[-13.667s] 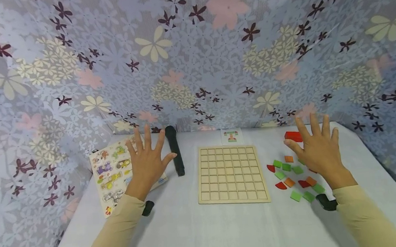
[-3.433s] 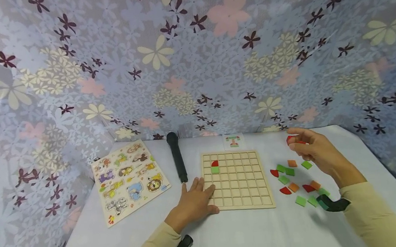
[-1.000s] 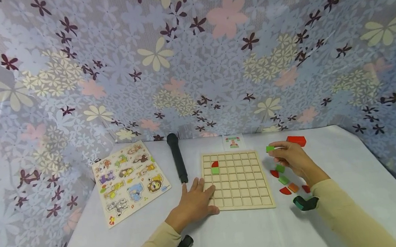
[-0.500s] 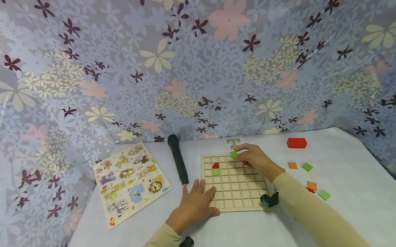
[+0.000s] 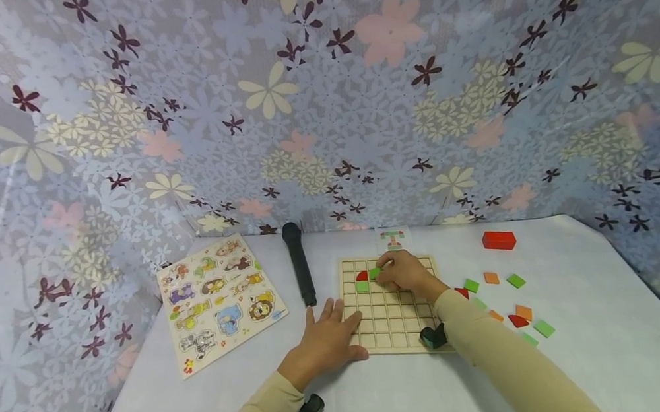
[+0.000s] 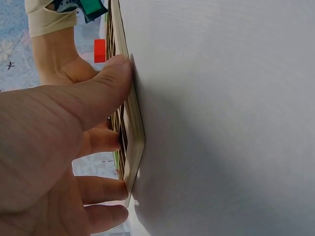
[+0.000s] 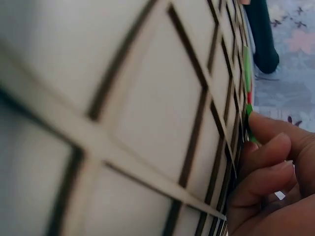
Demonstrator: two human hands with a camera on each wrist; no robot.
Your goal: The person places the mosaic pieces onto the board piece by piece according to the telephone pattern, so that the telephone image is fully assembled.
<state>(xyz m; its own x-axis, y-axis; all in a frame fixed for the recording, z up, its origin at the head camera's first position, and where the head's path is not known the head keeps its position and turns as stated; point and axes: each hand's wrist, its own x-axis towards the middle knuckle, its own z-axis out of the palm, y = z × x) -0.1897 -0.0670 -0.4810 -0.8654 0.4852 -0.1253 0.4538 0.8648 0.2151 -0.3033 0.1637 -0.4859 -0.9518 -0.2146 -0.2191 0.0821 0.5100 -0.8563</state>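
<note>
A wooden grid board [image 5: 379, 340] lies on the white table. My right hand [image 5: 406, 271] pinches a green square tile [image 5: 375, 272] over the upper part of the grid, just right of a red quarter-round tile [image 5: 362, 275]. Below the red one, another green tile [image 5: 363, 287] sits in its cell. In the right wrist view the pinched green tile [image 7: 250, 118] is at the fingertips, close to the board. My left hand [image 5: 322, 341] rests with fingers spread on the board's left edge; the left wrist view shows its thumb [image 6: 110, 83] against the rim.
A small pattern card [image 5: 393, 237] lies behind the board. Loose green, orange and red tiles [image 5: 523, 312] are scattered to the right, with a red block [image 5: 498, 240] behind them. On the left are a black microphone [image 5: 299, 262] and an animal picture board [image 5: 220, 303].
Over the last second my right hand has carried the green tile leftwards from the loose pieces to the grid. The left hand has stayed at the board's edge.
</note>
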